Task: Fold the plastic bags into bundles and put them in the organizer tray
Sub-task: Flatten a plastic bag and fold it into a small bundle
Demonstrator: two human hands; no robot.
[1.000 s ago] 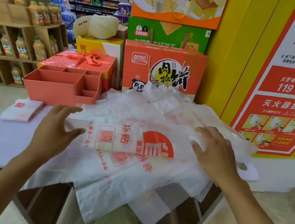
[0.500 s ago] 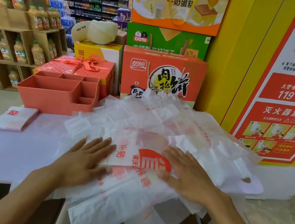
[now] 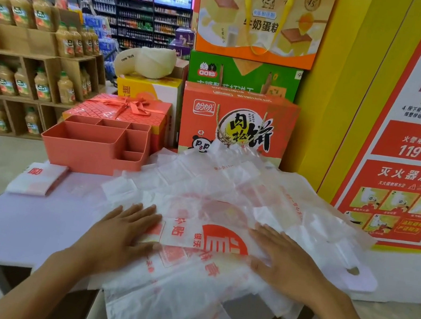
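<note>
Flat and holding nothing, your left hand [image 3: 116,238] and right hand [image 3: 288,268] press straight fingers onto the top bag [image 3: 206,238], one palm on each end of its printed strip, with the red logo showing between them. That bag lies at the near edge of a wide, loose pile of plastic bags [image 3: 227,187] covering the right half of the table [image 3: 23,224], and some bags hang over the near edge. By my reading you are early in the job: this bag seems to be at its first flattening or lengthwise fold, not yet a bundle, and most of the pile looks unfolded. One folded bundle [image 3: 37,179] sits on the table at the left, just near of the organizer tray [image 3: 86,157] and not in it; no bundle shows in the tray compartments you can see. Your forearms come in from the near corners and angle toward each other, wrists low, fingers pointing far and slightly inward. Beyond the tray lies a red gift box [image 3: 119,112], with an orange carton [image 3: 238,124] to its right behind the pile. Shelves of bottles [image 3: 20,81] stand at the far left, and a fire-safety poster [image 3: 411,180] covers the wall on the right.
</note>
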